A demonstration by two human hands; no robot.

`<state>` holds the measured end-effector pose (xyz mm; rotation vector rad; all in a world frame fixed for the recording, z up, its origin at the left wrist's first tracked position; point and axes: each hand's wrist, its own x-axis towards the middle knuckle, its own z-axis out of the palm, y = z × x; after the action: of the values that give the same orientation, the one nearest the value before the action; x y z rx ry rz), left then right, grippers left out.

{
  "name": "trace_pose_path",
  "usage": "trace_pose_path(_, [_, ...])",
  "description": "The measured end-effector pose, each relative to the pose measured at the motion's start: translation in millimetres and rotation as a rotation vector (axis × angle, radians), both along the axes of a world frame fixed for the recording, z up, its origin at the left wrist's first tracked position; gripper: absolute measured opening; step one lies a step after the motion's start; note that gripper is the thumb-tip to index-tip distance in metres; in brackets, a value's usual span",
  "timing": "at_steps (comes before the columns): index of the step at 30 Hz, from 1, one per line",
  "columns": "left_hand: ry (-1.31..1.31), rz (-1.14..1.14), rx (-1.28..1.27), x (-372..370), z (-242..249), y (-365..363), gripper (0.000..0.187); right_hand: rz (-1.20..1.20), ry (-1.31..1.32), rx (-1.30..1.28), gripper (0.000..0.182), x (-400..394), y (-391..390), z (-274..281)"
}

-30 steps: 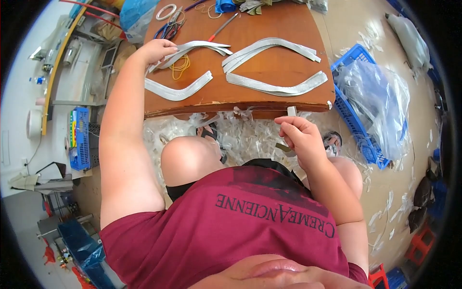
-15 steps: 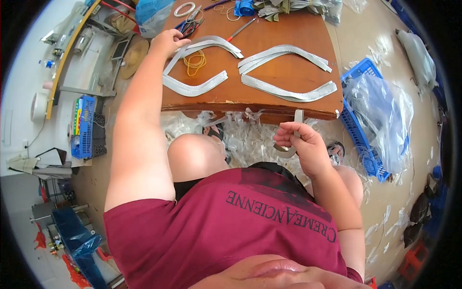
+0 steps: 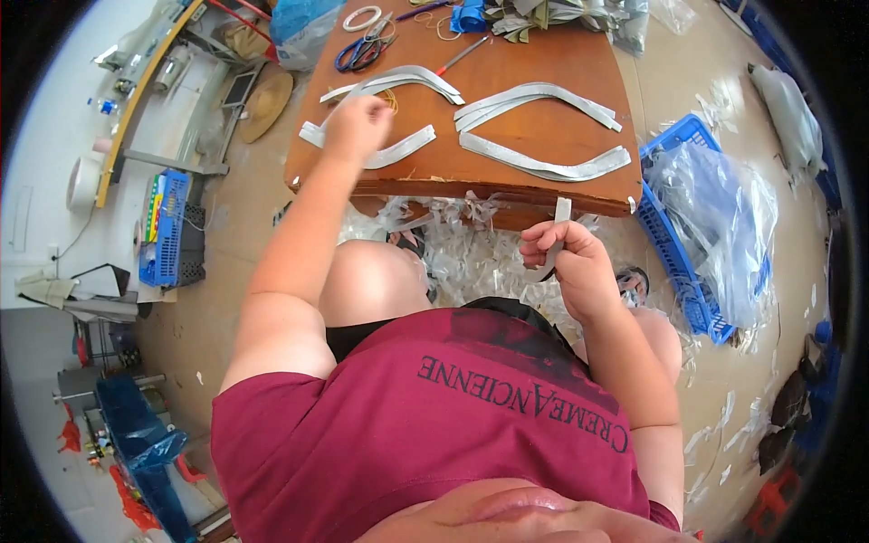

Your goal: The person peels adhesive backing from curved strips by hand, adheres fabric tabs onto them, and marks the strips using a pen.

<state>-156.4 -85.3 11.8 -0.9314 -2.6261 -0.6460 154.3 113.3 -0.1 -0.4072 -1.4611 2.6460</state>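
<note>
My right hand, in front of the table edge, is closed around a grey strip. One end stands up above the fingers and the rest curls below them. My left hand, slightly blurred, is curled over the left part of the table; whatever is in its fingers is hidden. Around it lie an upper bundle of curved grey strips and a lower one, partly covered by the hand. A yellow rubber band shows beside the fingers. To the right lie two more curved bundles, one upper and one lower.
On the wooden table are scissors, a red-handled tool, a tape roll and a heap of grey-green pieces. A blue basket with clear plastic stands to the right. Scraps litter the floor.
My left hand has come from near the scissors down and right, over the left strips, uncovering the scissors. My right hand stays nearly in place with its strip. The view has shifted slightly.
</note>
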Motion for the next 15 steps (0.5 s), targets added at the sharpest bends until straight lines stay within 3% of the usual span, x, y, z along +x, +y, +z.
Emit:
trace_pose_path(1, [-0.036, 0.129, 0.014, -36.0, -12.7, -15.4, 0.025, -0.014, -0.012, 0.001, 0.032, 1.5, -0.5, 0.7])
trace_pose_path(3, [-0.038, 0.372, -0.204, -67.7, -9.0, -40.1, 0.035, -0.026, -0.019, 0.009, 0.032, 5.4, -0.6, 4.3])
trace_pose_path(8, [-0.217, 0.35, -0.249, -95.5, -11.8, -58.1, 0.037, -0.028, -0.004, -0.019, 0.032, 3.8, 1.2, -1.2])
trace_pose_path(15, [-0.348, 0.136, -0.244, -144.4, -18.8, -66.7, 0.024, -0.036, -0.037, -0.097, 0.032, -4.5, 1.8, -3.1])
